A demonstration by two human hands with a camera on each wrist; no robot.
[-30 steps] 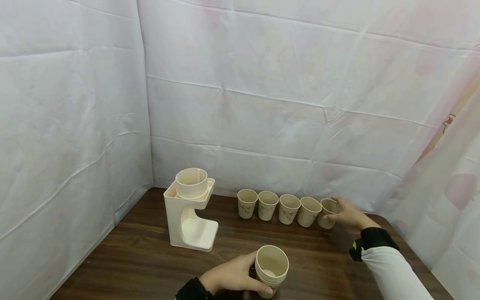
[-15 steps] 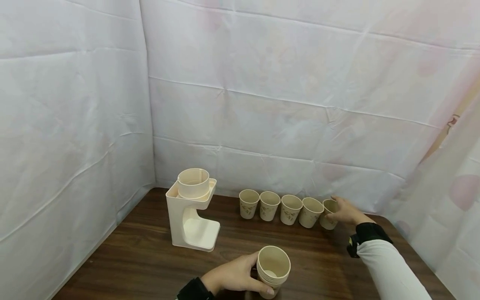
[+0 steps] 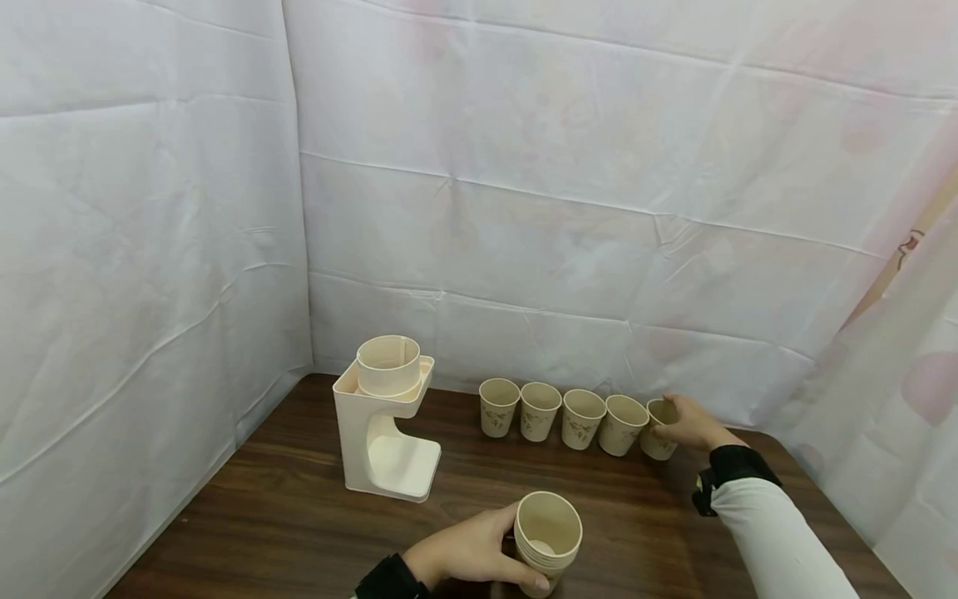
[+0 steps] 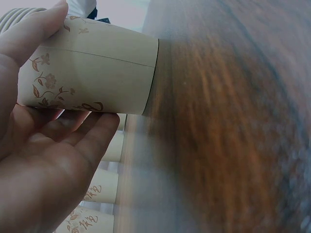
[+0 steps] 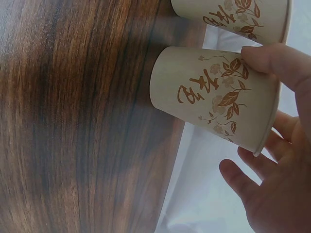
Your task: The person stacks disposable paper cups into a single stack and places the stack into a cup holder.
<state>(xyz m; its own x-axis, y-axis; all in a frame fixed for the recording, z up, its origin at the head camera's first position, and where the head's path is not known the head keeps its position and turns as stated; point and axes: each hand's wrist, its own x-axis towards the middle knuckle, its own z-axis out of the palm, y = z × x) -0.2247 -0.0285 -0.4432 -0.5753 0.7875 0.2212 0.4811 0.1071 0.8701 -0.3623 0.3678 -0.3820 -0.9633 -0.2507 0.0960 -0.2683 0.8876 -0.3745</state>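
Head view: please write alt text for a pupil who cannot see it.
A person's left hand holds a stack of cups near the front of a brown table, while the right hand grips the rightmost cup in a row of five. A cream stand sits left of the row.

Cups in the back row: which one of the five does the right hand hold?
The rightmost cup, at the row's end. Only this one is gripped by the right hand; the other four cups stand untouched to its left.
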